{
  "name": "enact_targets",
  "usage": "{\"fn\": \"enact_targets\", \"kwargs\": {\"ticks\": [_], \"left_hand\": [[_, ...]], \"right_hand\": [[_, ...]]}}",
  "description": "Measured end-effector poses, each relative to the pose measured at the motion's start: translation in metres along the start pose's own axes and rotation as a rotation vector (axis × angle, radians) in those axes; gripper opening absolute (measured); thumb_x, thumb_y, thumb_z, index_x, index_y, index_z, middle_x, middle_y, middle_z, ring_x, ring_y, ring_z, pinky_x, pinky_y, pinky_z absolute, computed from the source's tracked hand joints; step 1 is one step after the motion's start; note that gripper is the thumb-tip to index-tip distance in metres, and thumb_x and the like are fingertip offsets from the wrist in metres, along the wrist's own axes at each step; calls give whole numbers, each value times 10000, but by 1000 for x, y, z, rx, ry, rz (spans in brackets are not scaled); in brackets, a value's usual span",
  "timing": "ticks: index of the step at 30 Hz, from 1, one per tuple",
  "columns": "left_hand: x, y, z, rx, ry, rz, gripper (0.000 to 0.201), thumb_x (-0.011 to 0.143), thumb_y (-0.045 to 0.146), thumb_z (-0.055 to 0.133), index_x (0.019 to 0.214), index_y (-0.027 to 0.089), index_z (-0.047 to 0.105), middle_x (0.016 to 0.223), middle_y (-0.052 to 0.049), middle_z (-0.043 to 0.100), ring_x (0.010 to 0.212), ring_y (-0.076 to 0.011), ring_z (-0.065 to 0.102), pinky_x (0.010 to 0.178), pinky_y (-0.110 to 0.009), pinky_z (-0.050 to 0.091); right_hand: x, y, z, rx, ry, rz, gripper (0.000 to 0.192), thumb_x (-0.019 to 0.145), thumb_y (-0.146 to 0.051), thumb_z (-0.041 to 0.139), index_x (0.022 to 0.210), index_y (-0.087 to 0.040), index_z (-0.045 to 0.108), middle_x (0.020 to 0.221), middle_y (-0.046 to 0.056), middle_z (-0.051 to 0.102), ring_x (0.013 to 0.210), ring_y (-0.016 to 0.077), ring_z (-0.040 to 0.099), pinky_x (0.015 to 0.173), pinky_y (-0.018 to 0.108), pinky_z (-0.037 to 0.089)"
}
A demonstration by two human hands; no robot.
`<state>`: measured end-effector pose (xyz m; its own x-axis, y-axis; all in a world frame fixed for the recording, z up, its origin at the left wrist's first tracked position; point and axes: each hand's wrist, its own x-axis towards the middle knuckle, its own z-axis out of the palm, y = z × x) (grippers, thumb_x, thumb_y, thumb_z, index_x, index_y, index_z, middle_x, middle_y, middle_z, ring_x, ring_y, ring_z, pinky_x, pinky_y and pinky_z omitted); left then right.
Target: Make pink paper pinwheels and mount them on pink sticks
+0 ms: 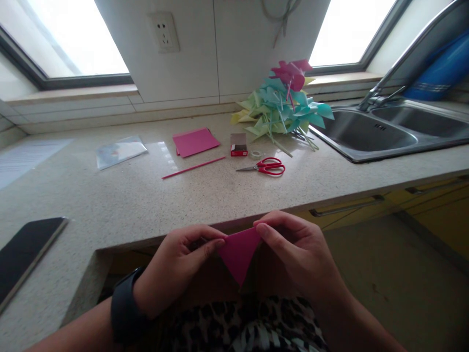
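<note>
A pink paper triangle (239,253), folded flat and pointing down, hangs just off the counter's (146,195) front edge. Left hand (176,261) and right hand (296,252) each pinch an upper corner, thumbs on top.

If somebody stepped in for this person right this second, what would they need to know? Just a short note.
Left hand: pinches the left corner of a pink paper triangle.
Right hand: pinches its right corner; the point hangs down, below the counter edge.
On the counter: pink paper sheets, pink straw, red scissors, small red box, a heap of finished paper pinwheels.
Done: paper folded to a triangle. Left: no cuts, straw unattached.
</note>
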<state>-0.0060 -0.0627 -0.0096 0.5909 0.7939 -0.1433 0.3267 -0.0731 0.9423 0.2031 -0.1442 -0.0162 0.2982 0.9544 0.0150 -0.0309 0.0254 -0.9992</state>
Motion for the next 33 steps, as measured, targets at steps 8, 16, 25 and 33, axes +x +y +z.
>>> {"fn": "enact_targets", "kwargs": {"ticks": [8, 16, 25, 33], "left_hand": [[2, 7, 2, -58, -98, -93, 226, 872, 393, 711, 996, 228, 803, 952, -60, 802, 861, -226, 707, 756, -309, 537], [3, 4, 4, -225, 64, -145, 264, 831, 426, 752, 919, 178, 774, 811, -55, 775, 716, -176, 681, 658, -269, 529], [2, -1, 0, 118, 165, 95, 239, 923, 385, 649, 1084, 209, 658, 908, -56, 753, 769, -187, 688, 658, -293, 550], [32, -7, -42, 961, 40, 778, 463, 947, 167, 550, 1409, 179, 561, 1435, -113, 607, 1371, -277, 506, 1149, -440, 394]], "right_hand": [[6, 9, -2, 81, 47, -28, 212, 874, -358, 746, 744, -203, 681, 697, -22, 604, 638, 112, 508, 588, 245, 413], [10, 11, 4, -50, -98, 69, 371, 852, -451, 744, 1139, -231, 663, 984, 48, 730, 834, 179, 678, 733, 306, 542], [31, 5, -1, -321, -125, 0, 201, 905, -314, 650, 1083, -246, 587, 851, 0, 730, 685, 147, 640, 578, 253, 467], [111, -13, -7, -954, -440, -433, 149, 893, -163, 634, 1017, -216, 697, 924, 53, 733, 861, 201, 656, 745, 295, 456]]}}
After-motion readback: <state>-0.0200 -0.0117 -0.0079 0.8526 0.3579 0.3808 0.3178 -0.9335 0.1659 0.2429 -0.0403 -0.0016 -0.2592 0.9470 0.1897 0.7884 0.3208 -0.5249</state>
